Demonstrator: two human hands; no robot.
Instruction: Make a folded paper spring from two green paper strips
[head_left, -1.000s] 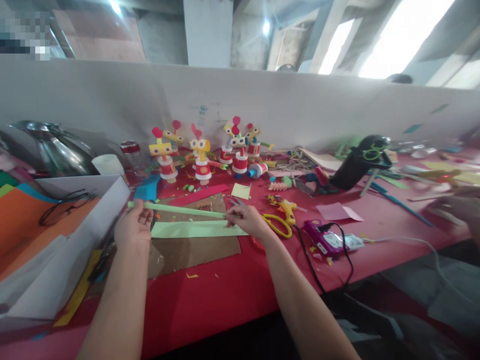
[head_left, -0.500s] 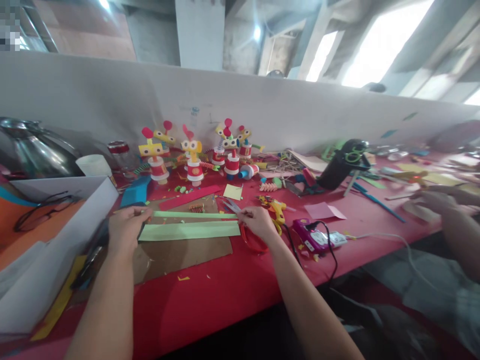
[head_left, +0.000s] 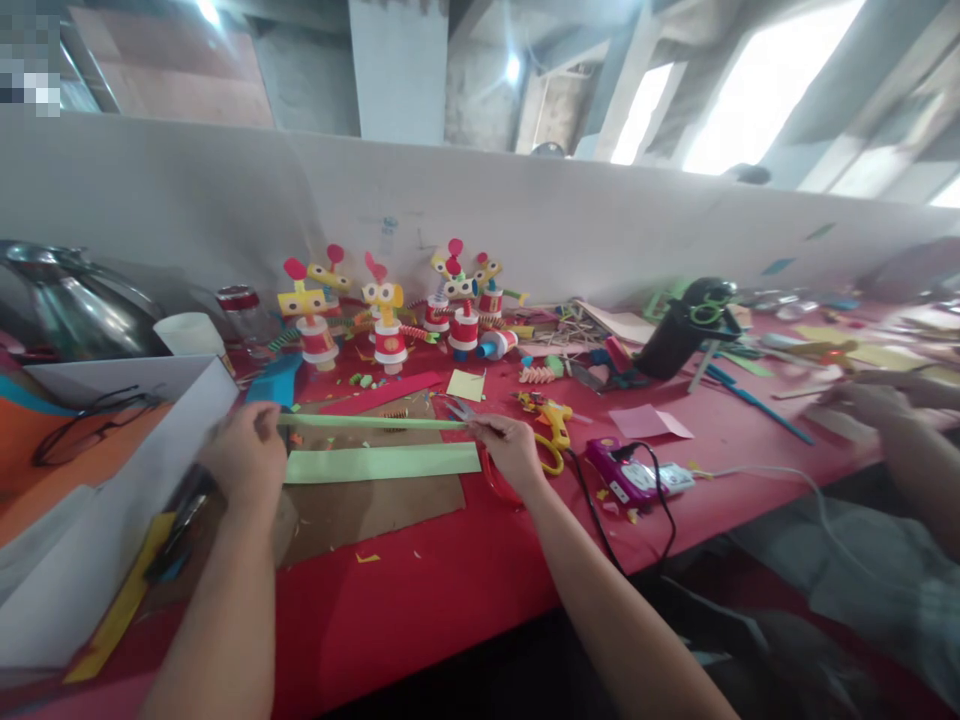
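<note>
A narrow green paper strip point(head_left: 375, 422) is stretched between my two hands, slightly above the cardboard. At its left end my left hand point(head_left: 251, 445) is closed on it. My right hand point(head_left: 506, 440) pinches the other end. Below the strip, a wider green paper piece point(head_left: 382, 462) lies flat on the brown cardboard sheet point(head_left: 360, 520). Scissors point(head_left: 459, 409) lie by my right fingertips, their blades pointing up and left and their red handle partly hidden under that hand. A yellow glue gun point(head_left: 553, 420) lies just right of it.
Several paper-cup figures point(head_left: 390, 340) stand at the back. A white box point(head_left: 150, 430) with glasses point(head_left: 97, 425) stands left. A purple power strip point(head_left: 626, 470) with cables lies right, near a black holder point(head_left: 679, 335). Another person's hands point(head_left: 874, 405) work at far right.
The narrow green strip has been lifted a little off the cardboard and away from the wider piece. My left hand has turned and shifted slightly; the right has moved slightly left.
</note>
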